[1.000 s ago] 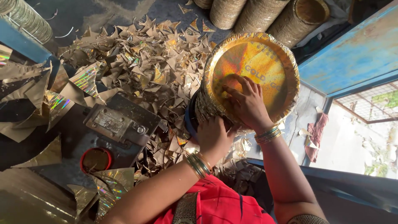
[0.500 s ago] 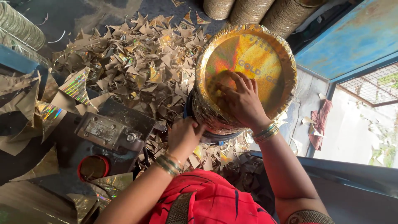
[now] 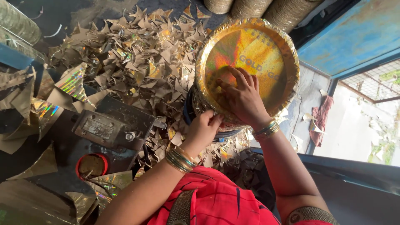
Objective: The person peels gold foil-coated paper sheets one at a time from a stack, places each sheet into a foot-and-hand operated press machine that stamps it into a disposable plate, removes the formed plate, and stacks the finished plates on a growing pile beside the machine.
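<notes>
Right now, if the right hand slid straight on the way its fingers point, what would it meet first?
The right hand already lies flat on the gold plate; going straight on, it would probably reach the plate's crimped rim first, then the paper scraps.

A blue painted wall panel (image 3: 354, 37) fills two o'clock. Daylight comes through a wire-mesh window (image 3: 381, 83) at three o'clock (very bright), above a dark floor (image 3: 83, 10) at eleven.

The right hand (image 3: 241, 98) lies flat on the top golden foil plate (image 3: 250, 62) of a stack, while the left hand (image 3: 205, 128) grips the stack's edge (foil scraps (image 3: 137, 62) lie beside it).
</notes>
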